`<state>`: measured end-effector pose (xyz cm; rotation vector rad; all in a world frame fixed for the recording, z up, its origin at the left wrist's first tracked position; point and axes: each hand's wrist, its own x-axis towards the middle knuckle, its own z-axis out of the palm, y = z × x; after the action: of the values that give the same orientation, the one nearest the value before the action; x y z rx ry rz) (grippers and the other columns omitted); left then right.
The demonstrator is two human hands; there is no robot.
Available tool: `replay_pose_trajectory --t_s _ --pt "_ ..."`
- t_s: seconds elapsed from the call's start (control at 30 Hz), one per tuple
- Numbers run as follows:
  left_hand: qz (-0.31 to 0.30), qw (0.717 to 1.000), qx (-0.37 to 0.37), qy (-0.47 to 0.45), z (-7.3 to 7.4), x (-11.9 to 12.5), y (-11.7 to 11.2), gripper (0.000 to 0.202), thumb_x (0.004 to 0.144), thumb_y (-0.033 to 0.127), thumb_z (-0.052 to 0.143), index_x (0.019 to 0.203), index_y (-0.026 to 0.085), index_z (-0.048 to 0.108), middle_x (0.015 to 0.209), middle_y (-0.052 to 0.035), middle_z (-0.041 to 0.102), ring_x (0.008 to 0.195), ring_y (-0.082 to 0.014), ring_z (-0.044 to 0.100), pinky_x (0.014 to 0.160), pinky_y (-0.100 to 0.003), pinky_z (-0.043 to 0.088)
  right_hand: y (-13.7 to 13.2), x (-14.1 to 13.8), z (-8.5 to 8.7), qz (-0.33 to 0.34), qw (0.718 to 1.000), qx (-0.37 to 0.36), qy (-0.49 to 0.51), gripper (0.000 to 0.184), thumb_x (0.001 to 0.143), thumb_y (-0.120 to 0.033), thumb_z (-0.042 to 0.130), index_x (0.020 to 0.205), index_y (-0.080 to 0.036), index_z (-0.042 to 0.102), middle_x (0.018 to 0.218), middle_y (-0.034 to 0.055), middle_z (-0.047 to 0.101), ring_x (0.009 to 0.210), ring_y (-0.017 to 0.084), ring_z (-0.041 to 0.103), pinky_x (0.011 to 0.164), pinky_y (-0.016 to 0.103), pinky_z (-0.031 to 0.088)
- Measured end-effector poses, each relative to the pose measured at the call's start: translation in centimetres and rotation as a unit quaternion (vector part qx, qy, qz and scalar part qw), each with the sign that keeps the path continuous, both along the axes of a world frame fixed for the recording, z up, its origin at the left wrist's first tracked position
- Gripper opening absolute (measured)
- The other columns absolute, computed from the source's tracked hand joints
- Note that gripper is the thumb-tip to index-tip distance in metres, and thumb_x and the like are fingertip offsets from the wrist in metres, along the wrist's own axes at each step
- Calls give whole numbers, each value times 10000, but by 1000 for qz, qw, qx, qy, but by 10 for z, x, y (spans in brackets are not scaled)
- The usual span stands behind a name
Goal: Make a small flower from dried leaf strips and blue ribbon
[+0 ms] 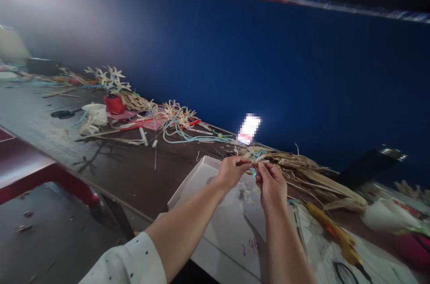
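Note:
Above a shallow white cardboard tray (188, 184), my left hand (232, 172) and my right hand (273, 185) meet, fingertips pinched close together. Between them is a small, thin, pale piece, too blurred to name. Just behind the fingers lie pale husk scraps and light-blue bits. A bundle of dried husk strips (322, 178) spreads to the right of my right hand. Pinkish handwriting marks the tray near my right forearm. A bright screen (249, 129), pixelated, leans against the blue wall beyond my hands.
Light-blue cords (188, 138) and husk flowers (178, 114) lie along the blue wall (201, 60). Farther left are a red thread spool (114, 104), a white cup (96, 114) and black scissors (65, 114). A yellow glue gun (336, 234) rests at right. A red stool (50, 178) stands at left.

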<state>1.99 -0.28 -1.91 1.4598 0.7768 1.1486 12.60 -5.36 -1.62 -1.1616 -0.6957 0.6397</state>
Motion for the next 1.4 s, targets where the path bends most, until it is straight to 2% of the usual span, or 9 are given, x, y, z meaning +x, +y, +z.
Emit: replay_pose_trajectory --t_s 0.23,0.43,0.73,1.0,1.13,1.27,1.33,1.4 --pt "-3 999 -31 -10 -3 3 4 255 667 345 668 814 140 711 723 -26 688 676 -136 591 633 -233 431 0 -1 2 3 1000 -4 -2 369 569 -448 767 773 -177 622 697 -8 620 434 41 413 380 168 276" --pt "-11 995 -99 -25 -1 3 5 252 625 319 701 780 120 702 646 -13 649 573 -91 523 584 -221 400 -1 -1 1 12 1000 -3 -5 368 577 -454 766 779 -175 636 728 1 631 439 38 405 376 169 270" --pt "-36 983 -154 -93 -9 9 10 330 555 363 768 760 116 691 625 -14 634 549 -72 503 559 -210 403 0 1 -1 17 1000 -7 -13 355 597 -445 755 796 -173 645 707 2 629 438 44 401 372 169 262" --pt "-45 974 -186 -123 -7 10 10 328 537 364 775 726 110 687 610 -16 630 545 -71 511 554 -204 402 -2 4 1 -31 999 -9 33 464 578 -401 762 985 -206 655 787 20 682 428 32 438 386 152 323" --pt "-31 974 -194 -111 -7 10 11 272 550 323 758 717 121 686 575 2 609 531 -66 497 537 -194 384 -3 6 8 -79 996 4 50 478 549 -364 769 972 -181 642 741 19 669 427 40 446 362 142 304" --pt "-20 976 -187 -107 -6 8 10 216 571 287 729 697 120 676 544 17 585 483 -47 442 496 -184 335 -16 7 19 -87 996 -1 10 425 557 -353 755 923 -172 639 725 22 662 430 58 449 345 160 288" --pt "-27 979 -174 -100 -5 7 10 219 582 292 720 711 120 677 562 9 596 484 -48 438 492 -187 330 -31 13 22 -93 994 -42 -46 385 589 -373 731 911 -176 655 763 38 669 448 72 465 348 173 294" --pt "-29 978 -177 -103 -4 5 9 222 584 300 722 703 119 672 578 1 605 489 -49 444 502 -192 340 -54 31 22 -126 981 -96 -112 369 615 -402 706 908 -179 672 788 54 674 472 95 486 365 197 322"
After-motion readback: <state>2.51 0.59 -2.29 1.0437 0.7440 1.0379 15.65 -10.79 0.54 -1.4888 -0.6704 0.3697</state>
